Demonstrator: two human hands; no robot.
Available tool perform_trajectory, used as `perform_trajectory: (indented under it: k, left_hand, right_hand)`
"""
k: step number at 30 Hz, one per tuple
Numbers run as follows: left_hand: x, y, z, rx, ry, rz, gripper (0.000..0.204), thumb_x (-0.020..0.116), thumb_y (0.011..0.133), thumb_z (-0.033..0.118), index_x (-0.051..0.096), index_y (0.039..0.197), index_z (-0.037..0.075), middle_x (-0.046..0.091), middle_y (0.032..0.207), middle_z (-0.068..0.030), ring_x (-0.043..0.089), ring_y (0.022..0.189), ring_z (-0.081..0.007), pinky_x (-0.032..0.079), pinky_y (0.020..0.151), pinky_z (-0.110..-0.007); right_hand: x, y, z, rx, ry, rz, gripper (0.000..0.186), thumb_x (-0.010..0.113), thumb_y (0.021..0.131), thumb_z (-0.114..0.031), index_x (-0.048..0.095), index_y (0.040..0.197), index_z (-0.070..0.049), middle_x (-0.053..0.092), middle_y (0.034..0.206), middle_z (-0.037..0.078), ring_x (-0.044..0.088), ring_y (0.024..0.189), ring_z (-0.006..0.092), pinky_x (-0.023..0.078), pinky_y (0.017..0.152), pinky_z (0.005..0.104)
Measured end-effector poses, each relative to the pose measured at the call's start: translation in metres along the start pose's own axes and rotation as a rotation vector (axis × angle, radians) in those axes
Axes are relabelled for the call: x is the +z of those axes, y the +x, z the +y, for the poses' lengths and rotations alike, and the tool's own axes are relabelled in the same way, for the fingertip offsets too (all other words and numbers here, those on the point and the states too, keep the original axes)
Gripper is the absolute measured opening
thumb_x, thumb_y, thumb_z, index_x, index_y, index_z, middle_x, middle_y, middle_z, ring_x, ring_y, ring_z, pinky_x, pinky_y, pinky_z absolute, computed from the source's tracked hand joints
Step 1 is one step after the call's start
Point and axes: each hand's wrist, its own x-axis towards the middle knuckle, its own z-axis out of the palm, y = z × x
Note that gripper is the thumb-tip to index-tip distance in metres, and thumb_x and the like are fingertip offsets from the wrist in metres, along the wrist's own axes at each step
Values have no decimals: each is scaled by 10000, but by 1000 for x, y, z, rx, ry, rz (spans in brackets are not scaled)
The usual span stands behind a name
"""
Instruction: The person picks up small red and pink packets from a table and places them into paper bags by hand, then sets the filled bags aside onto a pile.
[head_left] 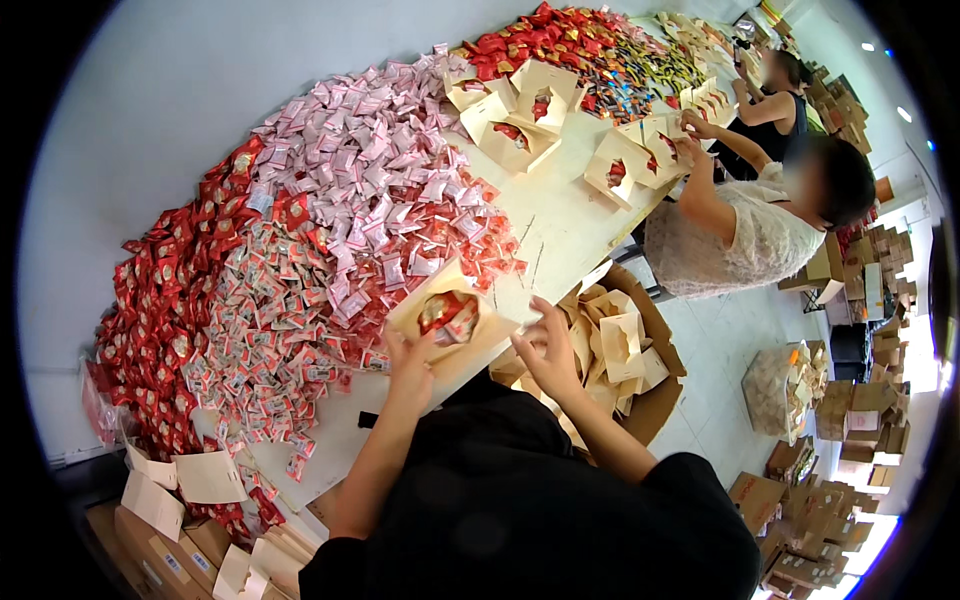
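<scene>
My left hand point(410, 368) grips the near left side of a cream paper box point(402, 318), which is tilted up over the table edge. Through the box's opening, red and whitish wrapped packets point(450, 316) show inside. Just right of the box, my right hand point(550, 355) has its fingers bent and apart near the box's right flap, with nothing visible between them. Beyond the box lie pink-white wrapped packets point(375, 180) and clear-red ones point(480, 240). Small red-and-white sachets point(265, 330) are heaped to the left, beside shiny red packets point(165, 300).
Several filled cream boxes point(515, 135) stand farther along the white table point(535, 215). A large carton point(660, 385) of folded cream boxes stands by my right arm. Two people point(740, 220) work at the table's right side. More cartons point(180, 550) sit at lower left.
</scene>
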Motion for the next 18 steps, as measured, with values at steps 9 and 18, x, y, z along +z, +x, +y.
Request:
perform_trajectory:
  k: [9, 18]
  left_hand:
    - [31, 25, -65, -196, 163, -180, 692, 584, 813, 77, 120, 1296, 253, 391, 1164, -83, 475, 1040, -215, 490, 767, -412]
    - [-58, -24, 15, -360, 49, -63, 601, 610, 805, 240, 264, 1296, 239, 383, 1220, -74, 480, 995, -185, 440, 763, -377]
  right_hand:
    - [32, -10, 88, 665, 651, 8, 274, 429, 911, -276, 493, 1022, -34, 575, 862, 103, 586, 715, 194, 524, 531, 322]
    - [-87, 184, 334, 453, 898, -238, 286, 534, 838, -188, 530, 1003, 46, 604, 948, 137, 575, 798, 206, 511, 723, 302]
